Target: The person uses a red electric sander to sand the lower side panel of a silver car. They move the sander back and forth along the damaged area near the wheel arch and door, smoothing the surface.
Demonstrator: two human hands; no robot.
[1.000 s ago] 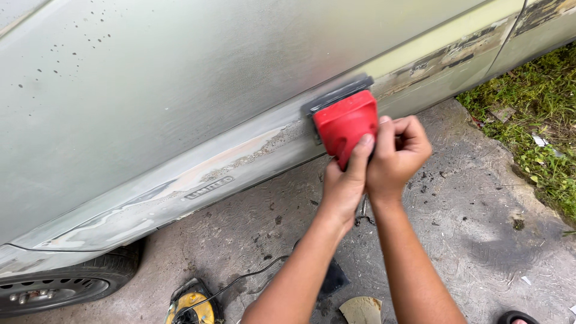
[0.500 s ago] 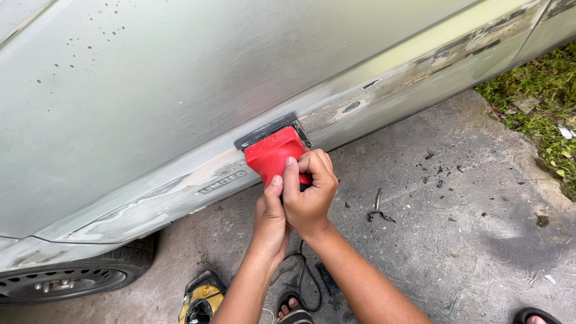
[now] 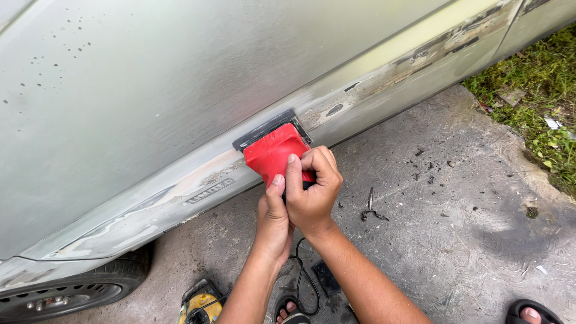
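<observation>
Ground: cracked concrete beside the car door.
Block: red sanding block, stiff, light.
Hands: my left hand and right hand both clamped its near end.

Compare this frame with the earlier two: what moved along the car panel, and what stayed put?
The red sanding block, gripped by both the left hand and the right hand, slid leftward along the lower edge of the car door, from the worn patch near the grass toward the front tyre. No grip changed. The yellow power tool on the concrete stayed where it was.
</observation>
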